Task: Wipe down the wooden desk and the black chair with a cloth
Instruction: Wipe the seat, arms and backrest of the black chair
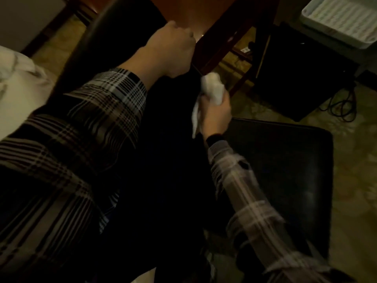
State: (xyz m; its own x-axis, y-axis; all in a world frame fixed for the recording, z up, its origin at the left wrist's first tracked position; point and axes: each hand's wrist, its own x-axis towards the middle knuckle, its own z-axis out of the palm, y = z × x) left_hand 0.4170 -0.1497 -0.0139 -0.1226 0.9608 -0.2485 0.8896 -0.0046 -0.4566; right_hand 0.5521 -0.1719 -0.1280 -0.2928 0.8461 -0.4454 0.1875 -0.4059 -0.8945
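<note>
Left hand (171, 50): fingers curled, gripping the black chair (85, 43) at its backrest top, beside the reddish wooden desk (204, 13). Right hand (214, 111): fingers wrapped around a crumpled white cloth (212, 88), held just above the dark, glossy seat.

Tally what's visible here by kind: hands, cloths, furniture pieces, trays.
Hands: 2, left hand, right hand
Cloths: 1, white cloth
Furniture: 2, wooden desk, black chair
Trays: 1, pale tray
Total: 6

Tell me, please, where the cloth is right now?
In the head view, the white cloth is bunched in the right hand, centre frame, just below the left hand.
</note>
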